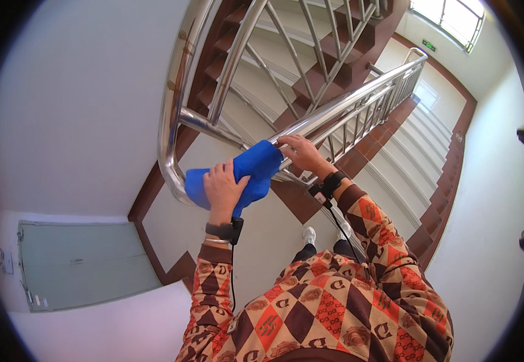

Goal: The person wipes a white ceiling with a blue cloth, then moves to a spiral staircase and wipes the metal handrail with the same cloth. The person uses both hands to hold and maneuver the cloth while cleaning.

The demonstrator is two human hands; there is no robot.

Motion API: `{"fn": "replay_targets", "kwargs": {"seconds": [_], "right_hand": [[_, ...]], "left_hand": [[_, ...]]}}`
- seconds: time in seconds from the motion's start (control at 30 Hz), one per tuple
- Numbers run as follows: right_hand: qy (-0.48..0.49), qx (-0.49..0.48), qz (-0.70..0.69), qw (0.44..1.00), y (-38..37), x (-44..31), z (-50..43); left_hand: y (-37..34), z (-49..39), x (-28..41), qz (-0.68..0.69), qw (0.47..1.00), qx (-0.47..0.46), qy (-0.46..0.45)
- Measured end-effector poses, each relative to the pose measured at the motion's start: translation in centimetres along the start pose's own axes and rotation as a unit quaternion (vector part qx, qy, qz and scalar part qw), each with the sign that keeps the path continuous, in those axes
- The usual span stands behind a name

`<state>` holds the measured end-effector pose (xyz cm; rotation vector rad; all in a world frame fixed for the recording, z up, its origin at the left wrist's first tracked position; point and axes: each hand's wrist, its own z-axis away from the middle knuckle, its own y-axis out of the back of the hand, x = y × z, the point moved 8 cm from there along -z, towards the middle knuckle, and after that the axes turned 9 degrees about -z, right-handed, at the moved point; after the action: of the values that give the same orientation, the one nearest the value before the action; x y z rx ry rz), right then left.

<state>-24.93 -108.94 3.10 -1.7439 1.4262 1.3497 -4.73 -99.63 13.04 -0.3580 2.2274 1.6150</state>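
A blue cloth [257, 165] lies draped over the bend of a stainless steel handrail [334, 102]. My left hand [223, 185] grips the cloth from above, its thumb apart from the fingers and pressing it onto the rail. At the cloth's far right edge, the bent fingers of my right hand [302, 154] touch the rail or the cloth's rim; which one is hard to make out. Part of the rail is hidden under the cloth. Each wrist wears a black strap with a small device and a cable.
Tiled stairs [402, 172] descend on the right beside the balusters. More steps [262, 77] rise behind the railing. A grey door [85, 264] stands at the lower left. White shoes [309, 236] are on the landing floor [262, 253]. A window [452, 18] lies at the top right.
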Motion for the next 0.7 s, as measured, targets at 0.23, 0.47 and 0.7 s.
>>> {"fn": "replay_targets", "kwargs": {"seconds": [0.23,0.47,0.7], "right_hand": [[-0.031,-0.004,-0.021,0.999,-1.1,-1.1,-0.6],[-0.009,0.04,-0.088,0.995,-0.9,-3.1,-0.6],[-0.057,0.011,-0.138,0.989,0.5,-0.4,-0.8]], "left_hand": [[0.1,0.6,-1.7,-0.034,0.994,-0.087,0.052],[-1.0,-1.9,2.1,-0.058,0.996,-0.058,0.016],[-1.2,-1.8,3.9,-0.054,0.997,-0.054,0.014]]}}
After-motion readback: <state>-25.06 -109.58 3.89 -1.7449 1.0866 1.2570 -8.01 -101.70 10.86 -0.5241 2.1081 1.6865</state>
